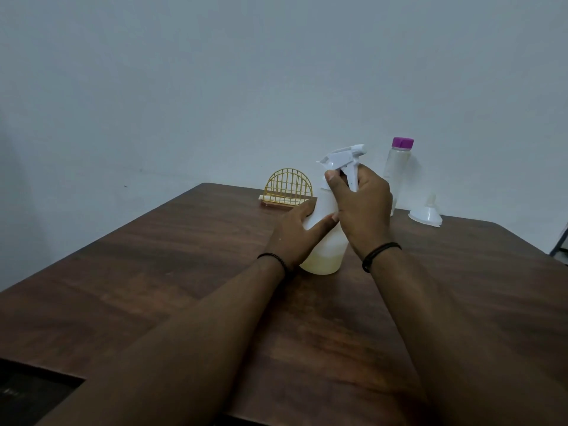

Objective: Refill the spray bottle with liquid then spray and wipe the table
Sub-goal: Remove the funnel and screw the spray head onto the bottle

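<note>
A translucent white spray bottle [325,250] stands upright on the brown wooden table [153,272], with a little yellowish liquid at its bottom. My left hand [296,232] grips the bottle's body from the left. My right hand [362,207] is curled round the neck just under the white trigger head [342,158], thumb on the near side. Behind them stands a clear plastic bottle [398,167] with a purple cap. A white funnel [425,212] lies mouth-down to its right.
A yellow wire napkin holder [287,187] sits at the table's far edge, left of the spray bottle. A plain wall rises behind the table. A dark object [30,392] shows at the near left corner.
</note>
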